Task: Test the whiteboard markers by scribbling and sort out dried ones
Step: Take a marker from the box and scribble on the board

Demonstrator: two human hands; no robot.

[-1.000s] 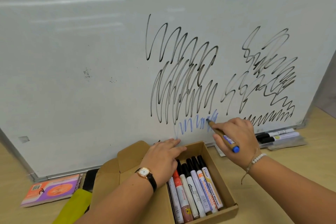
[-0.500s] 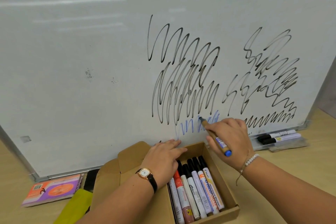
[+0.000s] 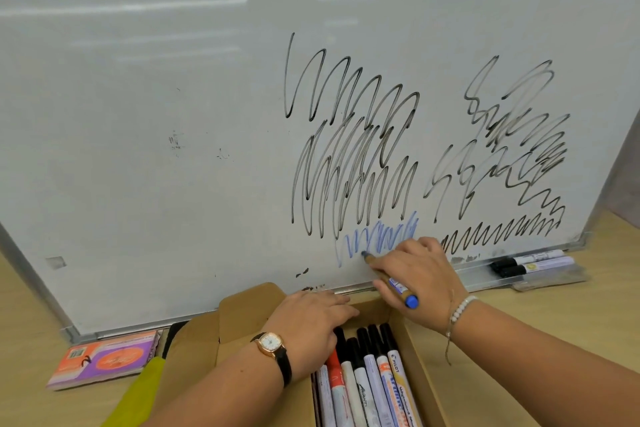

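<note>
**Blue marker on the board, lower centre**

The right hand (image 3: pixel 419 274) holds a blue marker (image 3: pixel 399 286) in a closed grip, with thumb and fingers pinched round the barrel. The tip touches the whiteboard (image 3: pixel 173 114) low in the centre of the frame, inside a pale blue scribble (image 3: pixel 381 236). Black scribbles (image 3: pixel 353 149) cover the board above it and to its right.

The left hand (image 3: pixel 311 319) lies flat with its fingers straight, its grip open and holding nothing. It rests on the far end of an open cardboard box (image 3: pixel 239 312) at the bottom centre. Its fingers lie over the caps of some of the boxed markers (image 3: pixel 363 378), which lie side by side with their caps toward the board. One cap is red and the others in view are black. A watch (image 3: pixel 272 343) sits on the left wrist and a bead bracelet (image 3: pixel 460 308) on the right.

At the right, two capped markers (image 3: pixel 530 262) lie side by side on the board's tray (image 3: pixel 485 276). At the lower left, an orange and purple pack (image 3: pixel 104 360) lies on the desk (image 3: pixel 571 322) by the board's bottom edge. A yellow-green thing (image 3: pixel 138 392) lies just beside it, partly cut off by the frame.
</note>
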